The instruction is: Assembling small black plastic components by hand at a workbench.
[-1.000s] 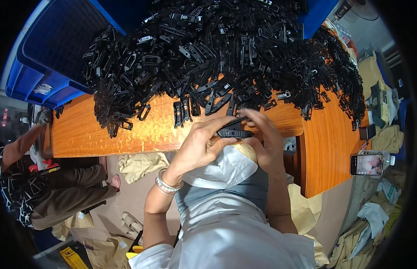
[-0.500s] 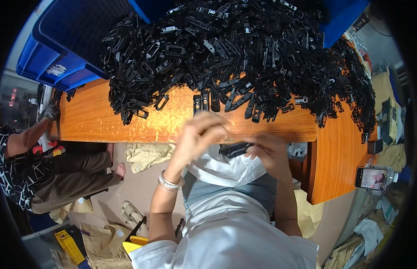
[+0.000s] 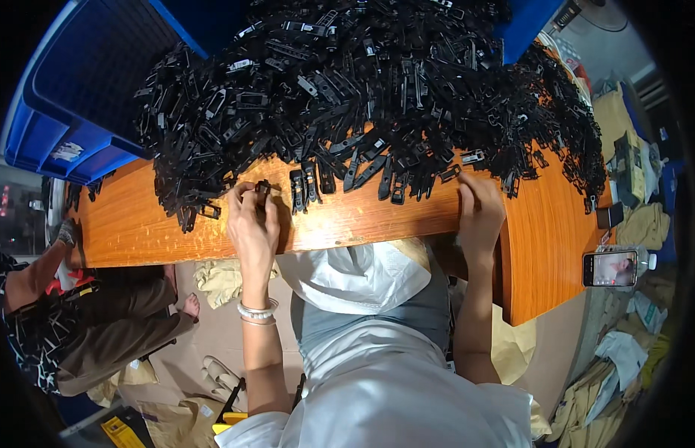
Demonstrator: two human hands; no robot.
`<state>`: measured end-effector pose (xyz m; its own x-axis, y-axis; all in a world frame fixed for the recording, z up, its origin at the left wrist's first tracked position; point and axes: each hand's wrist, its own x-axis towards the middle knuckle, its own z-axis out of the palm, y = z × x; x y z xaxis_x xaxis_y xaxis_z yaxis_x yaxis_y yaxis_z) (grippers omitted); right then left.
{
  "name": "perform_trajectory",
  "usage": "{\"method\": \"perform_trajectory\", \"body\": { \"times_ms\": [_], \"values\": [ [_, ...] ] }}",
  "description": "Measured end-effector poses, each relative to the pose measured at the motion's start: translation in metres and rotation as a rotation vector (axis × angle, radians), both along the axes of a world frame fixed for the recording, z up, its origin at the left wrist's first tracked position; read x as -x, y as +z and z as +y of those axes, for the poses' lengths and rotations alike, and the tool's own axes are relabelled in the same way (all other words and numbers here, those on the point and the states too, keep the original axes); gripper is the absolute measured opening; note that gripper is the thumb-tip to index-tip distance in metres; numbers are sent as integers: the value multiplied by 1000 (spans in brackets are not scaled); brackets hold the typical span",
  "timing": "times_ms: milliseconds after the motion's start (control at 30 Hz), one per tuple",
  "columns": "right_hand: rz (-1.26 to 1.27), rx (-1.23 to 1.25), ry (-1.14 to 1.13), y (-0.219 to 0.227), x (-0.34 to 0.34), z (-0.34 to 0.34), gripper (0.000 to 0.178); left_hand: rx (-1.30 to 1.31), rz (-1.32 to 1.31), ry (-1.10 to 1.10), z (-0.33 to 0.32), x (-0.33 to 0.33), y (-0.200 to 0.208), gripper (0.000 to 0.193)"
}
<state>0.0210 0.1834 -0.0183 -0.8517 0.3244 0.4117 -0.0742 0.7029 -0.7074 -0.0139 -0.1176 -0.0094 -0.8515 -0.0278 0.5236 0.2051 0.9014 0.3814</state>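
My left hand (image 3: pixel 252 228) is at the near left edge of a large heap of black plastic clip-like parts (image 3: pixel 347 82). Its fingertips are closed around one small black plastic part (image 3: pixel 263 187), partly hidden by the fingers. Farther right, my right hand (image 3: pixel 482 213) hangs over the table's front edge with thumb and forefinger apart. Its fingertips come close to a small black frame-shaped part (image 3: pixel 450 173); whether they touch it I cannot tell. Between my hands, several long black parts (image 3: pixel 311 183) lie side by side on the wooden table (image 3: pixel 347 224).
A white cloth or bag (image 3: pixel 355 280) lies across my lap. Blue crates (image 3: pixel 71 112) stand at the far left and behind the heap. On the right sits a phone (image 3: pixel 611 269) with its screen lit. A co-worker's gloved hand (image 3: pixel 66 233) rests at the table's left end.
My left hand has moved left to the heap and grasped a part. My right hand has gone up and right from my lap, and the dark part it held is gone from it.
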Motion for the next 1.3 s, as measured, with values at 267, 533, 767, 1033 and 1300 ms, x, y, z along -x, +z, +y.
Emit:
{"method": "perform_trajectory", "body": {
  "times_ms": [267, 533, 767, 1033, 1300],
  "values": [
    [-210, 108, -41, -7, 14, 11, 16, -1071, -367, -404, 62, -15, 12, 38],
    [21, 799, 129, 24, -29, -25, 3, -1406, -930, -741, 84, -25, 11, 36],
    [137, 337, 481, 26, -29, -41, 24, -1323, -835, -762, 91, -34, 10, 34],
    [201, 343, 404, 15, -39, -38, 25, -1453, -959, -819, 88, -19, 10, 22],
    [123, 538, 192, 8, -44, -35, 13, -292, -199, -527, 110, 82, 15, 9]
  ]
}}
